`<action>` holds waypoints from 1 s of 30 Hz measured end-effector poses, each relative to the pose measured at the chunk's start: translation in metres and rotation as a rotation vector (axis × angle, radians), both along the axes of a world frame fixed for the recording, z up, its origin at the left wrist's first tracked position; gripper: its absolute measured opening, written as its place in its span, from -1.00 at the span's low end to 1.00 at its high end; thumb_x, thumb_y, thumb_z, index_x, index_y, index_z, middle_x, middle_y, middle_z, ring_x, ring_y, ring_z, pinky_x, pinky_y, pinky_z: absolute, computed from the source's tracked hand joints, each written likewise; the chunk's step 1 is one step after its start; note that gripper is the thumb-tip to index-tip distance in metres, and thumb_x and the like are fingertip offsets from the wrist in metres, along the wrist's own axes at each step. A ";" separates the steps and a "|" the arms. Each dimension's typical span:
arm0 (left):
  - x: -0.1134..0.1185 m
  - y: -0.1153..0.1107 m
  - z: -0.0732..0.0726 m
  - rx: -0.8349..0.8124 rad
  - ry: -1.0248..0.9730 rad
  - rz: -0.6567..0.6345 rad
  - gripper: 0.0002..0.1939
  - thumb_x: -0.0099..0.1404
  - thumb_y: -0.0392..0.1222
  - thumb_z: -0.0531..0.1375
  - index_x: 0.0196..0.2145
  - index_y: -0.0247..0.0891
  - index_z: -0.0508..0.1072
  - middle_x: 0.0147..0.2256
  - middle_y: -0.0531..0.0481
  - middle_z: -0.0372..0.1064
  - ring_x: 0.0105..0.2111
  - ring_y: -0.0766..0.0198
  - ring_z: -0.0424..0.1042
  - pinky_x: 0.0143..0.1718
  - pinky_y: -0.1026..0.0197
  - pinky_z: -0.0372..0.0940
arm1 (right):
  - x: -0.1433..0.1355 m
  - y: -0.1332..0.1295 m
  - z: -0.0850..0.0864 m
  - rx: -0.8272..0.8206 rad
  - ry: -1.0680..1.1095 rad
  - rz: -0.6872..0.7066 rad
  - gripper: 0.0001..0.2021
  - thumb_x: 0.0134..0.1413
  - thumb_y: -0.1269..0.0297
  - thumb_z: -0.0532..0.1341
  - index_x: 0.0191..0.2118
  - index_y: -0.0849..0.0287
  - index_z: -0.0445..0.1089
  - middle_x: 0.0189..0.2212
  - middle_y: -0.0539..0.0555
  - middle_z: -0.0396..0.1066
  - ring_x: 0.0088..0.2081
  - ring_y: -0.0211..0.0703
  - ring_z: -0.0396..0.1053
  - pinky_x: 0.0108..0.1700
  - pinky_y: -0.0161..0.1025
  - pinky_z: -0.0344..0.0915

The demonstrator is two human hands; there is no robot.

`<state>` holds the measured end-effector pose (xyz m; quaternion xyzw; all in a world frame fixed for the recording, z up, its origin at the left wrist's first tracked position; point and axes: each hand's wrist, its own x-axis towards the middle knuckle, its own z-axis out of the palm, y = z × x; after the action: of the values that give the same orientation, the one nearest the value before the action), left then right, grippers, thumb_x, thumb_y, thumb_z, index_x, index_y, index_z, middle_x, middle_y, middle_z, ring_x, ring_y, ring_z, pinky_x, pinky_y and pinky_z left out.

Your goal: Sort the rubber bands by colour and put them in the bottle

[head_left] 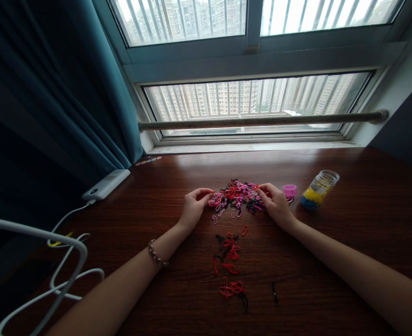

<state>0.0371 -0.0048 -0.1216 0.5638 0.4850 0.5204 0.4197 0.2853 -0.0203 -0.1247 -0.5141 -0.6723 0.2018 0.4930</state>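
A heap of small pink, red and black elastic bands (239,193) lies on the dark wooden table. At its left edge is my left hand (195,205), thumb and forefinger pinched on a small red band. My right hand (275,203) is at the heap's right edge, its fingertips closed on a red band. Nearer to me, red and black bands (230,252) lie in loose small groups, with one black band (274,292) apart to the right.
A pink cup-like item (289,190) and a tilted glass jar (318,190) with yellow and blue contents are beyond my right hand. A white power strip (107,184) and white cables (80,252) lie left. The window (258,60) is behind the table (192,163).
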 end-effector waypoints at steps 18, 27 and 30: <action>0.007 -0.011 0.006 0.082 0.001 -0.106 -0.73 0.20 -0.05 0.09 -0.24 -0.31 0.30 -0.58 0.08 0.32 -0.64 0.41 0.31 -0.59 0.36 0.26 | -0.015 -0.029 0.015 0.380 -0.413 0.349 -0.73 0.14 0.44 -0.04 -0.05 0.22 0.24 -0.30 0.16 0.37 -0.21 -0.11 0.26 -0.15 -0.13 0.23; 0.014 -0.043 0.009 0.386 0.457 -0.558 -0.66 0.31 -0.11 -0.09 -0.09 -0.31 0.31 -0.58 0.05 0.31 -0.57 0.40 0.30 -0.44 0.34 0.22 | -0.012 -0.021 0.009 0.125 -0.182 0.247 -0.79 0.15 0.39 -0.03 -0.15 0.18 0.29 -0.46 0.04 0.40 -0.38 -0.21 0.36 -0.25 -0.27 0.26; 0.009 -0.032 0.010 0.328 0.397 -0.318 -0.66 0.32 -0.08 -0.13 -0.15 -0.30 0.31 -0.64 0.11 0.23 -0.66 0.42 0.22 -0.53 0.36 0.17 | -0.016 -0.030 0.012 0.115 -0.286 0.461 -0.80 0.12 0.42 -0.01 -0.20 0.18 0.31 -0.47 0.04 0.40 -0.43 -0.24 0.35 -0.33 -0.32 0.26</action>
<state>0.0463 -0.0370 -0.1119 0.7836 0.3726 0.3991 0.2964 0.2693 -0.0501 -0.1132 -0.3418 -0.8448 0.1953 0.3625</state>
